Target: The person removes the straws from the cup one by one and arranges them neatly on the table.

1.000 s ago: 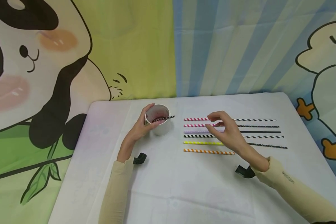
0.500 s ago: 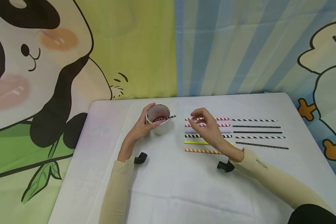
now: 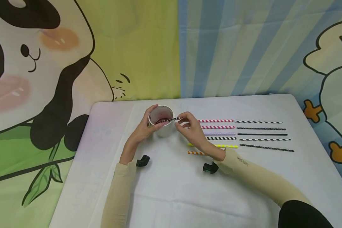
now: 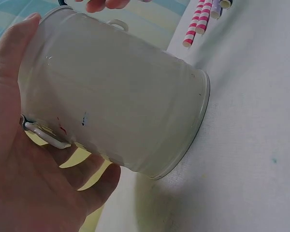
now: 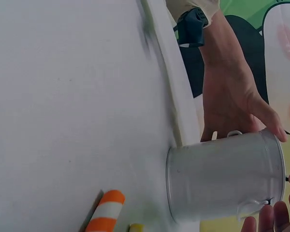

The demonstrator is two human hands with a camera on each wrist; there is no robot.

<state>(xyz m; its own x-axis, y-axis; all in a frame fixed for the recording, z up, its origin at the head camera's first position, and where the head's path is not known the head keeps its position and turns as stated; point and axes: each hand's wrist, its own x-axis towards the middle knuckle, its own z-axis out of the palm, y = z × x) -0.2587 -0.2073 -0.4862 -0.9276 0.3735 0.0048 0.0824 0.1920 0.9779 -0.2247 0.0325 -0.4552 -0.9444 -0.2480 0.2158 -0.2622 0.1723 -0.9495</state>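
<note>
My left hand (image 3: 143, 130) grips a small pail (image 3: 166, 130), fingers round its far side and thumb over the near rim. The left wrist view shows the pail's pale outer wall (image 4: 116, 92) and a side lug. A black-and-white patterned straw (image 3: 163, 121) lies inside with its end sticking out over the right rim. My right hand (image 3: 192, 129) is at that end, thumb and forefinger curved close on either side of it; I cannot tell whether they pinch it. Pink-striped straws (image 3: 216, 120) lie partly behind the right hand.
Yellow (image 3: 228, 146) and orange-striped straws (image 3: 195, 153) lie near the right forearm. Several thinner dark straws (image 3: 262, 135) lie in rows farther right on the white-covered table (image 3: 171, 190). A printed curtain (image 3: 148, 47) hangs behind the table's back edge.
My right hand has moved left from over the rows of straws to the straw end at the pail's rim. The left hand and pail have stayed in place.
</note>
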